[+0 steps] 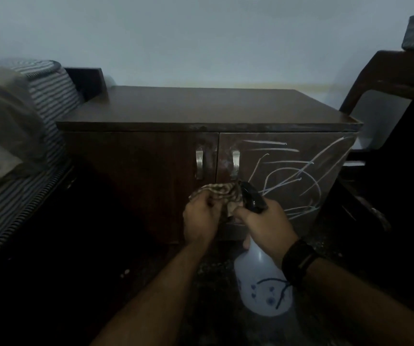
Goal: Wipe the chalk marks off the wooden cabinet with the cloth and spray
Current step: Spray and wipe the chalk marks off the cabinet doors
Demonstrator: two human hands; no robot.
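Note:
A dark wooden cabinet (201, 108) with two doors stands against the wall. White chalk marks (298, 176) cover its right door; the left door looks bare. My left hand (199, 218) grips a checked cloth (222, 192) in front of the door handles. My right hand (267, 224) holds a white spray bottle (263, 283) by its neck, and its black nozzle (252, 198) points at the cloth. Both hands hover close together, just below the two metal handles (235, 162).
A bed with striped bedding (43, 96) lies to the left. A dark wooden chair or frame (388, 78) stands at the right, close to the cabinet's side. The floor below is dark and speckled.

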